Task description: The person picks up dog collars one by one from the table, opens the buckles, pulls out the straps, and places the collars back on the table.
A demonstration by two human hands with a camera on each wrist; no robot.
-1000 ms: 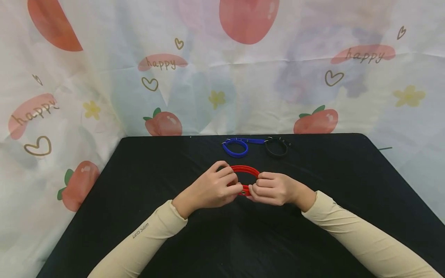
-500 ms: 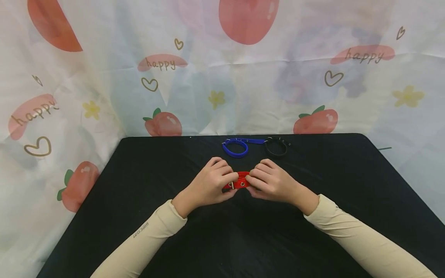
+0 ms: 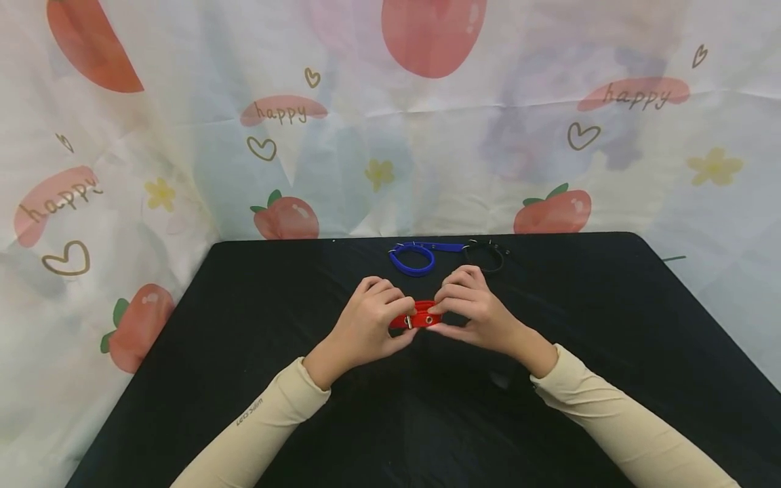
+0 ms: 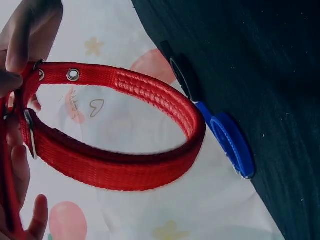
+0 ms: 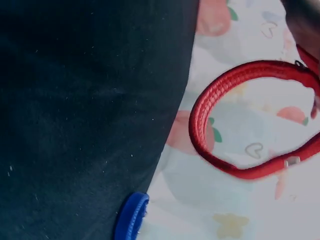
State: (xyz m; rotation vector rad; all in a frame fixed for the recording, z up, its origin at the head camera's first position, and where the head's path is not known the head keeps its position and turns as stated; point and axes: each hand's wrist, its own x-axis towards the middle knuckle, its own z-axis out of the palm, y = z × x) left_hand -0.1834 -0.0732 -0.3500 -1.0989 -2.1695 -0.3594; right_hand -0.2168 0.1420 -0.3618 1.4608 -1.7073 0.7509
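Observation:
A red padded collar (image 3: 419, 316) with metal eyelets is held above the table between both hands, bent into a loop. My left hand (image 3: 364, 322) pinches it beside the metal buckle (image 3: 409, 322). On the other side, my right hand (image 3: 476, 312) pinches the strap between thumb and fingers, close to an eyelet (image 3: 430, 319). The left wrist view shows the padded loop (image 4: 135, 172) large, with fingers around the buckle end at the left edge. In the right wrist view, the collar's loop (image 5: 200, 120) shows, while the hand at the right edge is mostly cut off.
A blue collar (image 3: 412, 270) and a black collar (image 3: 504, 264) lie at the far edge of the black-covered table (image 3: 274, 298), the black one partly behind my right hand. A patterned cloth (image 3: 427, 156) hangs behind and at the left.
The hands have rolled the collar's loop, so it looks narrower in the head view and its buckle shows. My right hand has risen slightly, its fingers now more raised.

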